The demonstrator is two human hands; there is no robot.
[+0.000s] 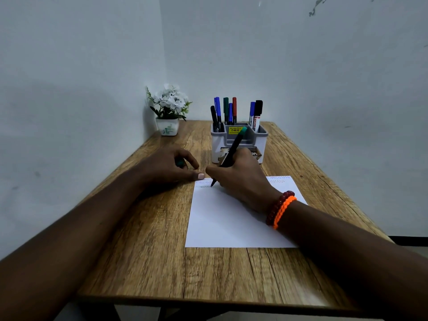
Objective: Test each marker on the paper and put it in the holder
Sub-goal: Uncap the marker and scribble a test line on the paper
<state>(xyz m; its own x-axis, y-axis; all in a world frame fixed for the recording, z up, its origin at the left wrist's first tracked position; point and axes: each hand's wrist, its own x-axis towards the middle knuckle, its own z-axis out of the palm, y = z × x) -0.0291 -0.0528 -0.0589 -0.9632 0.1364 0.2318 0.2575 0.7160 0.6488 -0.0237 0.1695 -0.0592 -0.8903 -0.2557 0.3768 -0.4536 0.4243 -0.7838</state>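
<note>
My right hand point(240, 179) grips a black marker with a green end point(231, 151), its tip touching the top left of the white paper point(227, 223) beside a fresh zigzag line. More zigzag marks run along the paper's top edge. My left hand point(169, 167) rests on the table at the paper's top left corner, with its fingers curled around a green cap point(180, 163). Behind the hands stands the grey and white holder point(261, 140) with several capped markers upright in it: blue, green, red and black.
A small white pot of white flowers point(168, 112) stands in the back left corner of the wooden table point(143, 239). White walls close the table in at the back and left. Bead and orange bracelets point(280, 209) circle my right wrist.
</note>
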